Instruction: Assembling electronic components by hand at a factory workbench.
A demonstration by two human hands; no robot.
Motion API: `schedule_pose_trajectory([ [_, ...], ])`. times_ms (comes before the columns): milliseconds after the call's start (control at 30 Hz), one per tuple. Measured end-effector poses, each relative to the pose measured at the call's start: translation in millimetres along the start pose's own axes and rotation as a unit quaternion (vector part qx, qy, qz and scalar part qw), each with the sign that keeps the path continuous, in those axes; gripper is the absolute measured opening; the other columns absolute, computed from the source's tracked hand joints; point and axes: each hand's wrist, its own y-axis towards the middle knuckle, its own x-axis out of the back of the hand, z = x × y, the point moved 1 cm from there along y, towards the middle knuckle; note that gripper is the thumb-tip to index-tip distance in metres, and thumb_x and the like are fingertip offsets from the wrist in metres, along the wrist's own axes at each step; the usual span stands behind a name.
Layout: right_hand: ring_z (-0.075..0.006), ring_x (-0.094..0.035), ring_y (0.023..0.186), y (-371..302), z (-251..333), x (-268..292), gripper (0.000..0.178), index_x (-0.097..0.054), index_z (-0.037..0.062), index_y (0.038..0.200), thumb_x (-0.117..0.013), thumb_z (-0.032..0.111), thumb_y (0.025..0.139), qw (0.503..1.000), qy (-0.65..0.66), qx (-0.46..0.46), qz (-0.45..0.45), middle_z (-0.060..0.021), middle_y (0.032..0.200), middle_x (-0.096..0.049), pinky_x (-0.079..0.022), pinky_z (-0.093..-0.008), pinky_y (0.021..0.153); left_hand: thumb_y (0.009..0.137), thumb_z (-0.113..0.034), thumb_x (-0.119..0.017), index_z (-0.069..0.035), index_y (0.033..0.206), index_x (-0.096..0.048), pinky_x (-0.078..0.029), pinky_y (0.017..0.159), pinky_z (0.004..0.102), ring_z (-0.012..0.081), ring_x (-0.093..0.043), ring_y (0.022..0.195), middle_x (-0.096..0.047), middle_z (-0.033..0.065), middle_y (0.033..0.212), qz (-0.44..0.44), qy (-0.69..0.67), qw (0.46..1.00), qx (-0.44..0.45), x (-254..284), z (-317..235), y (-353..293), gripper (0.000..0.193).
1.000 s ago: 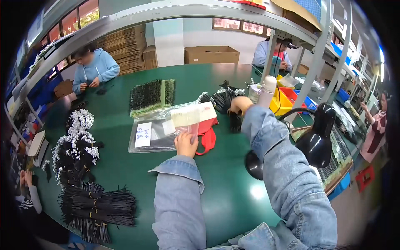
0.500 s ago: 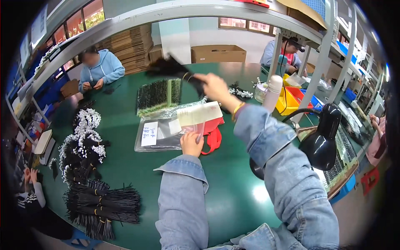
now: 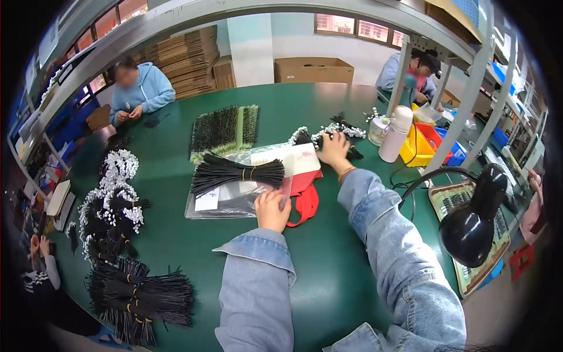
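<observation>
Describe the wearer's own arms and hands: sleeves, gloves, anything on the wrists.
Faded light-blue denim sleeves on both arms, with visible seams and wide, loosely flared cuffs. The left hand and right hand are ungloved. A thin yellowish wristband circles the right wrist. No cables show on either arm.

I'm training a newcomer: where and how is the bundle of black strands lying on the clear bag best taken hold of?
Likely from above, pinching across the bundle at its yellowish band: it lies flat, gathered narrow there, while the left end fans out.
</observation>
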Motion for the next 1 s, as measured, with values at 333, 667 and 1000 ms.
schedule_pose_trajectory([
  [333,-0.0374,-0.049,0.107,3,-34,13,0.055,-0.047,0.0112,0.113,-0.071,0.036,0.069,0.983,-0.018,-0.135,0.126,-0.0171,0.121,-0.041,-0.043,-0.0483,0.086,0.074,-0.021,-0.064,-0.004,0.084,-0.066,-0.031,0.095,0.0412,0.0256,-0.049,0.106,-0.063,0.0061,0.102,0.004,-0.016,1.0,0.014,8,1,-1,0.019],
  [667,-0.0356,-0.041,0.102,-10,14,40,0.035,-0.048,0.0018,0.096,-0.061,0.013,0.066,0.861,0.407,-0.243,-0.184,-0.0202,0.108,-0.039,-0.035,-0.0411,0.09,0.074,-0.023,-0.064,-0.007,0.091,-0.066,-0.033,0.092,0.0389,0.0252,-0.052,0.104,-0.064,0.0057,0.101,0.019,-0.008,1.0,-0.004,4,4,4,0.023],
  [1000,-0.022,-0.033,0.08,-163,80,181,0.023,-0.034,0.0025,0.081,-0.05,0.0,0.065,0.816,0.55,0.041,-0.172,-0.0109,0.09,-0.031,-0.033,-0.0287,0.073,0.072,-0.021,-0.068,-0.007,0.083,-0.066,-0.042,0.084,0.0411,0.0298,-0.058,0.088,-0.064,0.0109,0.087,0.026,-0.114,0.993,0.02,-9,23,5,0.018],
])
